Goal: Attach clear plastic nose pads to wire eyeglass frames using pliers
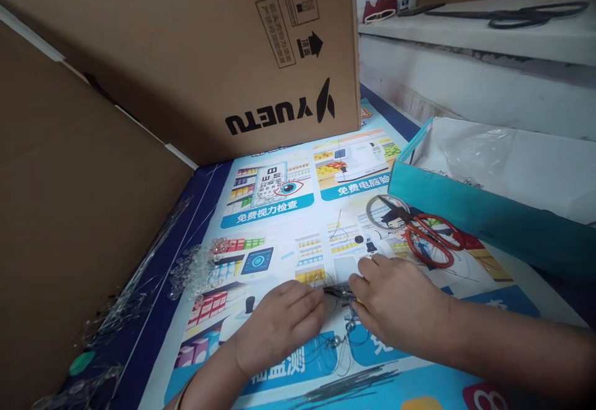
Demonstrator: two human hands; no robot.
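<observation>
Both hands meet low in the middle of the view, on a printed poster (298, 211) that covers the tabletop. The left hand (279, 326) comes in from 7 o'clock and the right hand (395, 307) from 4 o'clock, and between them they pinch a small dark metal piece (339, 293), which looks like part of a thin spectacle frame; it is too small to tell more. The fingers of both hands are closed narrow on this piece, fingertips almost touching each other. Just under the hands, at 6 o'clock from them, thin wire pieces (339, 338) lie on the poster, and further at 6 o'clock there is a bundle of straight thin wires (354, 385). At 1 o'clock from the right hand, near it but apart, red-handled scissors (426, 236) lie flat. Behind the scissors, at 2 o'clock, a teal bag (488, 217) lies on its side with clear plastic on it. At 9 o'clock from the left hand a heap of small clear lenses (190, 267) rests at the poster edge. A large cardboard box (209, 56) stands at 12 o'clock, and black scissors (516, 15) lie on a white ledge (465, 37) at 1 o'clock.
</observation>
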